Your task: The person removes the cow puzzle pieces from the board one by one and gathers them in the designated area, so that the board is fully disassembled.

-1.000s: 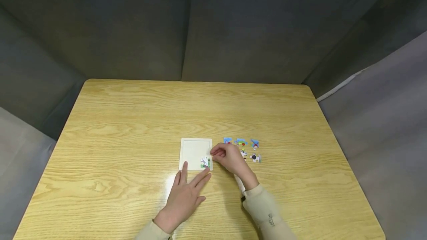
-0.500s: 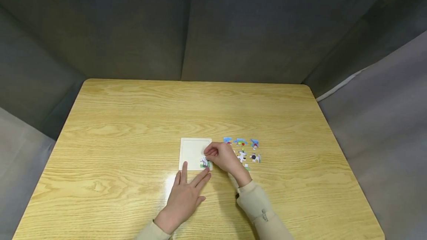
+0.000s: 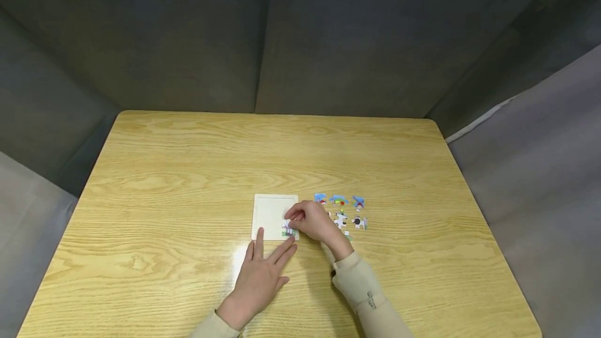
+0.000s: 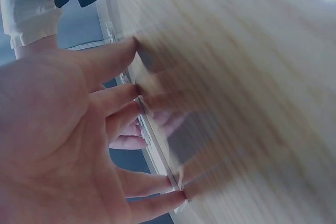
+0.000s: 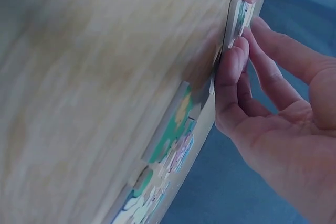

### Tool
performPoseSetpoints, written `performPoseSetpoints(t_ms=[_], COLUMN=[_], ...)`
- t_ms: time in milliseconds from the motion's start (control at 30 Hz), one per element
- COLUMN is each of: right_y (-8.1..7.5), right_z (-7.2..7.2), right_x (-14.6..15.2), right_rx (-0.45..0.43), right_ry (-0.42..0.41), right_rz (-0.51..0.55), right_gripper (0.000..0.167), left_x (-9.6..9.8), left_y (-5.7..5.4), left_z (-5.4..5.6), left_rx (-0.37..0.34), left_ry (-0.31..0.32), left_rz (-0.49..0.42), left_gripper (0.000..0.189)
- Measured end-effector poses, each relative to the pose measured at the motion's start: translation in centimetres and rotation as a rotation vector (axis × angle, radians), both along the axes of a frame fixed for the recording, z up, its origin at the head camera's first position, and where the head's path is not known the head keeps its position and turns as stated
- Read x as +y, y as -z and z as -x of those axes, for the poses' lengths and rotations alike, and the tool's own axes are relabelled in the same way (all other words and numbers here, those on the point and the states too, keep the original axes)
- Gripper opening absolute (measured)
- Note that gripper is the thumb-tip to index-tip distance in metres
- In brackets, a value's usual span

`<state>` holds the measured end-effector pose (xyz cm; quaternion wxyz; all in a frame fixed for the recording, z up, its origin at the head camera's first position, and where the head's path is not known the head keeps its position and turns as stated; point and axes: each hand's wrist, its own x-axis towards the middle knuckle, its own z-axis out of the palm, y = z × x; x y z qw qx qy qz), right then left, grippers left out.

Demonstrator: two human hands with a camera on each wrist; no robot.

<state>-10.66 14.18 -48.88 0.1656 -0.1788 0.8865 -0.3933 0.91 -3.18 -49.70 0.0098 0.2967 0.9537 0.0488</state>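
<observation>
A square cream puzzle tray [image 3: 269,210] lies on the wooden table. In its lower right corner is a white and green jigsaw puzzle piece [image 3: 286,231]. My right hand [image 3: 315,220] bends over that corner, its thumb and fingertips pinching at the piece's upper part; the fingers partly cover it. The right wrist view shows the same hand [image 5: 283,87] low at the tray's edge, thumb and fingers close together. My left hand [image 3: 259,275] is spread with straight fingers; its fingertips rest on the tray's near edge. From the left wrist, the left hand [image 4: 73,129] appears palm side on.
Right of the tray lie several loose puzzle pieces, among them a blue one [image 3: 339,200], a white one [image 3: 341,219] and one with a black spot [image 3: 360,222]. Part of this group sits behind the right hand and wrist. Dark curtains [image 3: 188,40] stand behind the table.
My right hand has moved left from the tray's right edge onto the corner piece, uncovering more loose pieces at right. Over the last half second it shifts only slightly. The left hand stays put.
</observation>
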Motion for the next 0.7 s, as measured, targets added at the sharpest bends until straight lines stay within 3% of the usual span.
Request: performPoseSetpoints(t_ms=[700], right_y=[-0.09], right_z=[0.04], right_x=[-0.11], right_rx=[-0.044], right_ry=[-0.033], right_rz=[-0.05], right_gripper=[0.014], left_x=[0.07], left_y=[-0.16], left_z=[-0.03], left_rx=[0.001], left_ry=[-0.009], left_rz=[-0.005], left_gripper=[0.068])
